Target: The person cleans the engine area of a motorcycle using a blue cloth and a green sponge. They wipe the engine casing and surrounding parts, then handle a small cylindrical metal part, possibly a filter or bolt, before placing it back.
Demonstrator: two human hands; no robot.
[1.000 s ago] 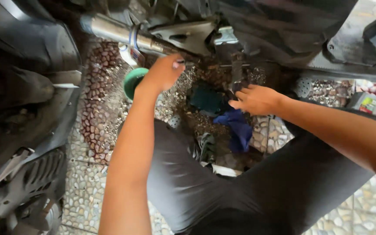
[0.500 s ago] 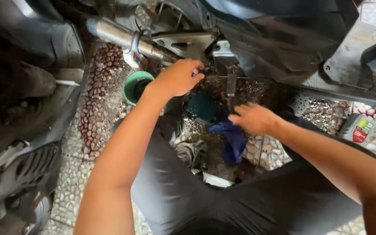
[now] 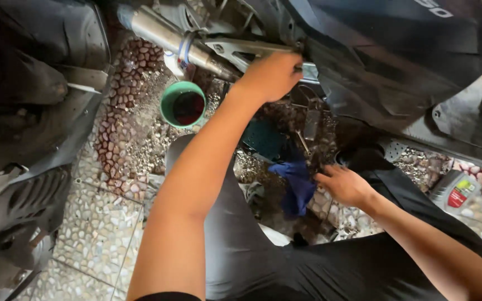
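Reaching up under the scooter's dark body panel [image 3: 397, 61], the left hand [image 3: 271, 75] closed around a fitting just right of the exhaust pipe [image 3: 168, 36]. Below that pipe, the right hand [image 3: 344, 187] rested open-fingered beside the blue rag [image 3: 294, 184]; loosening seemingly called for a firmer grip.

Quick count: two bare hands, the left hand [image 3: 271, 75] up on the metal bracket [image 3: 241, 49] and the right hand [image 3: 344, 185] down low. One blue rag [image 3: 294, 181], just beside the right fingertips. One green cup [image 3: 182, 104] of dark liquid, off to the side below the left fingers. One silver exhaust pipe [image 3: 165, 34] beyond the left fingers. One grey oil bottle [image 3: 456, 192], well away from the right fingers.
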